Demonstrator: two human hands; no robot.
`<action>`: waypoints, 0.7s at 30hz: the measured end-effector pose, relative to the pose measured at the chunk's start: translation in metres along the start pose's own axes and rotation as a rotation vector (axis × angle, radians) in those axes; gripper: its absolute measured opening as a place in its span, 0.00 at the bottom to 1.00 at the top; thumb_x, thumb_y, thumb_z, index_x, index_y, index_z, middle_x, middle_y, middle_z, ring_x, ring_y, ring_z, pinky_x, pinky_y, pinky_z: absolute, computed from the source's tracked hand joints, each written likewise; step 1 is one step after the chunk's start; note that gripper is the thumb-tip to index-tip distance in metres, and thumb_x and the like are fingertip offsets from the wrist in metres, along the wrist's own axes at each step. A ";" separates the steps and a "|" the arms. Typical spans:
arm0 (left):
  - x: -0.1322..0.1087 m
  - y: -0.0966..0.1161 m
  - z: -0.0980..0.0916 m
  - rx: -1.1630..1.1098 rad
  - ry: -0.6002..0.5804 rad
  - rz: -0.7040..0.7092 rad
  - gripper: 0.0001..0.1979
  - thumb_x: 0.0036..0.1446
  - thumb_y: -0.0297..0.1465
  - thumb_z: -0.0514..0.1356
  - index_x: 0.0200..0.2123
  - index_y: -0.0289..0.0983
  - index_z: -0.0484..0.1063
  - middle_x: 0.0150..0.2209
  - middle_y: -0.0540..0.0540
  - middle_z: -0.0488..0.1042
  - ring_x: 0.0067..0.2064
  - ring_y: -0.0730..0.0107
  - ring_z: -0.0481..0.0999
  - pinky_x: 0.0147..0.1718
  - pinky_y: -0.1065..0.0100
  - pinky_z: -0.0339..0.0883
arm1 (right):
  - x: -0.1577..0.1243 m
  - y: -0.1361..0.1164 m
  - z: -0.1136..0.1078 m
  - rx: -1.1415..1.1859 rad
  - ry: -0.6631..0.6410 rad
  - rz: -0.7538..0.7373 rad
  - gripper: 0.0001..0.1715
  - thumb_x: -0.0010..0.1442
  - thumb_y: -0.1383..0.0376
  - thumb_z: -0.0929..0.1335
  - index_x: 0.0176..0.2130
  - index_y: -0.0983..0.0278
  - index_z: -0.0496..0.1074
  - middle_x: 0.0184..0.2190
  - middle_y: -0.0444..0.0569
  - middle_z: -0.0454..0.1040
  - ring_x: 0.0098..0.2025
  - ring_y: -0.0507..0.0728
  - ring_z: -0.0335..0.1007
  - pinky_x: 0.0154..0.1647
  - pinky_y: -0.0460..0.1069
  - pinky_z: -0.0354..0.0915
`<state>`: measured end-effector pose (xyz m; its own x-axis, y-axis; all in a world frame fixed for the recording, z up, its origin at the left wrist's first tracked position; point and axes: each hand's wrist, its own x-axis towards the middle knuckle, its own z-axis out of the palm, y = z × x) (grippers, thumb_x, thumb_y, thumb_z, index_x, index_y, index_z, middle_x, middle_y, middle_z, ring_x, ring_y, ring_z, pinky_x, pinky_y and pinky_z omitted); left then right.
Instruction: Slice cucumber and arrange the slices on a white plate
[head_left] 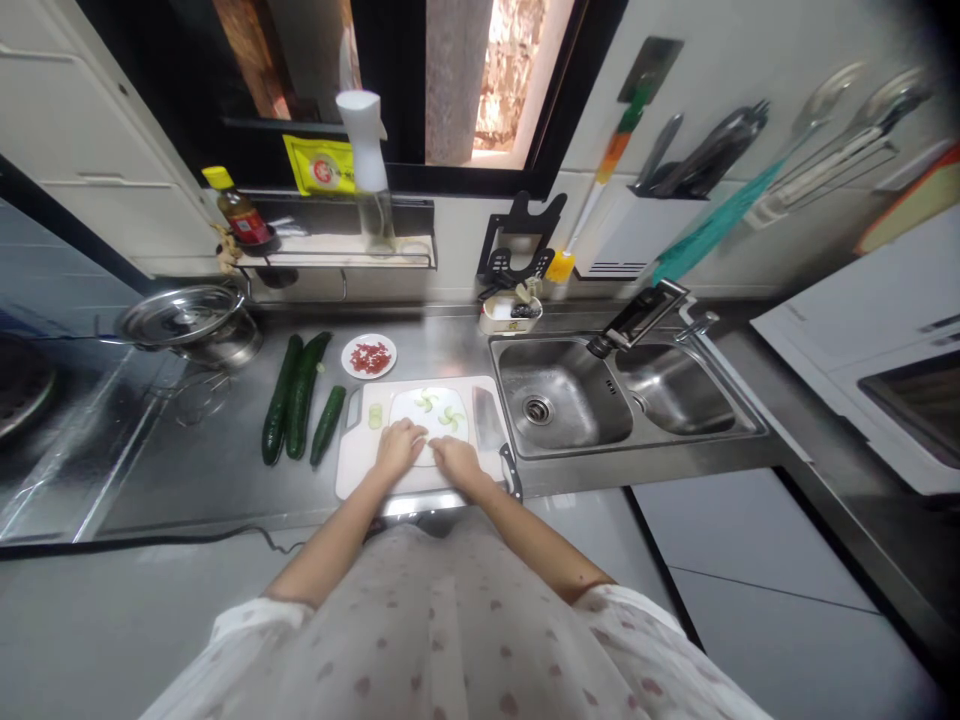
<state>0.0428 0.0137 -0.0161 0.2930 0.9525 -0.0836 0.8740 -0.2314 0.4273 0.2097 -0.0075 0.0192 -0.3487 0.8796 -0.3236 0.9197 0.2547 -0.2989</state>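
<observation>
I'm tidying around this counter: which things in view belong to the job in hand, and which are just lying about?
Likely part of the job:
white plate, left hand and right hand over it
pale green slices
cutting board
knife
probably the cucumbers and red bits

Apparently just lying about:
metal pot
spray bottle
yellow-capped bottle
yellow packet

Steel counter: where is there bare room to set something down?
A broad bare stretch lies left of the cucumbers, toward the front edge of the counter. A smaller one lies behind the cutting board, between the small dish and the sink. The board itself is crowded: white plate, cucumber slices, knife, left hand and right hand.
</observation>
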 end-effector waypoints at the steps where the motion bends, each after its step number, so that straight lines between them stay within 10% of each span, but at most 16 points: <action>1: 0.000 -0.001 0.001 0.003 -0.005 0.001 0.14 0.63 0.35 0.53 0.46 0.42 0.76 0.41 0.43 0.72 0.46 0.60 0.70 0.48 0.61 0.60 | 0.000 0.000 0.000 -0.013 -0.006 -0.002 0.20 0.68 0.65 0.56 0.50 0.60 0.71 0.45 0.52 0.76 0.43 0.56 0.71 0.42 0.47 0.60; 21: -0.001 0.000 -0.001 -0.035 0.020 -0.030 0.14 0.64 0.35 0.53 0.46 0.41 0.76 0.43 0.44 0.72 0.48 0.61 0.70 0.50 0.63 0.59 | 0.000 0.002 0.000 0.050 0.037 -0.006 0.20 0.68 0.66 0.56 0.51 0.61 0.71 0.46 0.51 0.75 0.47 0.55 0.69 0.44 0.46 0.59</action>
<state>0.0423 0.0134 -0.0146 0.2586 0.9628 -0.0785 0.8679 -0.1959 0.4566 0.2119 -0.0065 0.0188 -0.3464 0.8927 -0.2884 0.9070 0.2402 -0.3458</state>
